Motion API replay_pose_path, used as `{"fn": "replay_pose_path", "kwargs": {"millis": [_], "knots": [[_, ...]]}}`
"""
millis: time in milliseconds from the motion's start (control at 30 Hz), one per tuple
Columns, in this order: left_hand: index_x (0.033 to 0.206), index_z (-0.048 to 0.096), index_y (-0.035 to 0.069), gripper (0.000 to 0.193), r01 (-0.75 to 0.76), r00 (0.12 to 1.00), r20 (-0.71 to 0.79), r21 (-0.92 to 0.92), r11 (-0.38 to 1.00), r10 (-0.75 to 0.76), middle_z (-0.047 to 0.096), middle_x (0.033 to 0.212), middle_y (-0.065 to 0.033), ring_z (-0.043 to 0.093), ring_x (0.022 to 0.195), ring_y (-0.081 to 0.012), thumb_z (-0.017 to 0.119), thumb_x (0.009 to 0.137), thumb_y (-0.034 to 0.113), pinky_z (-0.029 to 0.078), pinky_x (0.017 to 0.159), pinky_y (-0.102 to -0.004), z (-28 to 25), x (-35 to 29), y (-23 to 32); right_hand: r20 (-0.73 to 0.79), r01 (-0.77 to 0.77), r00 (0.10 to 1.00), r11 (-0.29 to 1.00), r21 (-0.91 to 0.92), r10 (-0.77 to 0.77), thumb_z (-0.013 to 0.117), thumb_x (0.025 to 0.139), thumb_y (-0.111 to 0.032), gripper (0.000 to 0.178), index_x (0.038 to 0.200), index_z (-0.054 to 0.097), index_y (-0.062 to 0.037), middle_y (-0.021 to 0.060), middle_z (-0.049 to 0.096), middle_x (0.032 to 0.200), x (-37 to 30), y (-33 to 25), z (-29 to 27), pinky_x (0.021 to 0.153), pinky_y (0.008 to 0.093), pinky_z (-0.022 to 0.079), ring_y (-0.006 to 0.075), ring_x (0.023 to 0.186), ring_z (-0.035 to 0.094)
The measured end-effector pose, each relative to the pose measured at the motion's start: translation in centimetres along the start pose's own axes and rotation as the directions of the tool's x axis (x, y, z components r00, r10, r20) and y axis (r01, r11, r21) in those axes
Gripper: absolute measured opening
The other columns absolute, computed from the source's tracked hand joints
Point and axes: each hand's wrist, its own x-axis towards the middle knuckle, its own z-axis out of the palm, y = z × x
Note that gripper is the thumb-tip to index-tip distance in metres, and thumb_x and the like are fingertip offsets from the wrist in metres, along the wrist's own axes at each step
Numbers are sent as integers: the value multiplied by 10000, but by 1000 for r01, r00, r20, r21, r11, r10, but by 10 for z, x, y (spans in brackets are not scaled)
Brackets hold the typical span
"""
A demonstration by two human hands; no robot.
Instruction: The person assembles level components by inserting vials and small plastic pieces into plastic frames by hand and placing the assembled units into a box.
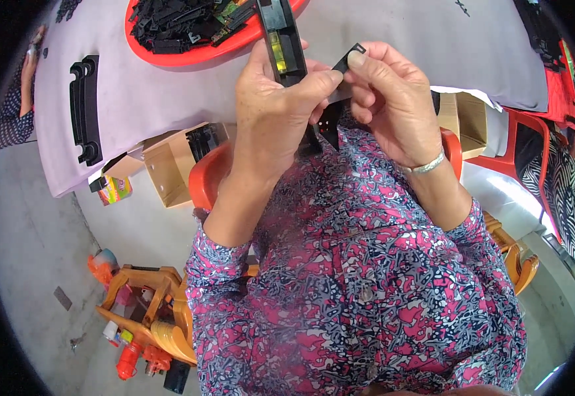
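My left hand (268, 105) is wrapped round a long black plastic spirit level (285, 49), which stands tilted over the table edge. A yellow-green vial (278, 53) shows inside its hollow body. Between the thumb and fingers of my right hand (396, 99) is pinched a small flat black plastic strip (348, 61) with a slot near its end. My left thumb tip reaches the strip's lower end. Below the hands a black part with small holes (329, 125) shows against my patterned shirt; how it is held is hidden.
Many loose black parts fill a red tray (169, 63) at the table's far side. A long black part (86, 109) lies on the cloth at left. Cardboard boxes (169, 171) stand below the table edge. Other people's arms (27, 79) show at both sides. A wooden chair (139, 303) is at lower left.
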Motion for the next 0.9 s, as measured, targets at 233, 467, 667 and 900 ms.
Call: {"fn": "replay_pose_path", "kwargs": {"millis": [233,467,667,900], "knots": [[1154,475,-16,480,113,990,94,-72,991,-106,618,849,-78,550,564,-91,759,775,62,413,457,-222,-5,-5,3,9,64,998,990,-128,-64,657,899,-102,102,938,646,-9,32,624,749,4,-7,-5,455,195,436,49,564,529],[1197,493,1,454,205,963,188,-40,978,-194,542,811,-38,499,579,-82,696,792,25,385,464,-217,-5,-14,9,75,137,990,964,-227,-123,618,899,-91,109,980,632,-20,27,611,752,12,-30,-12,467,223,433,68,578,523],[1146,513,-4,383,256,891,392,-13,966,-231,536,777,-32,494,599,-89,661,794,36,399,516,-232,-15,-17,5,68,135,990,959,-249,-122,654,830,51,93,889,604,-2,29,631,703,8,-35,16,455,182,430,55,523,541],[1096,542,-11,302,304,871,425,-71,950,-247,548,806,-36,515,645,-99,644,816,41,412,535,-235,-19,-12,-2,87,281,959,862,-423,-270,628,825,74,106,911,624,12,-9,628,752,6,-17,18,549,157,426,6,610,526]]}}
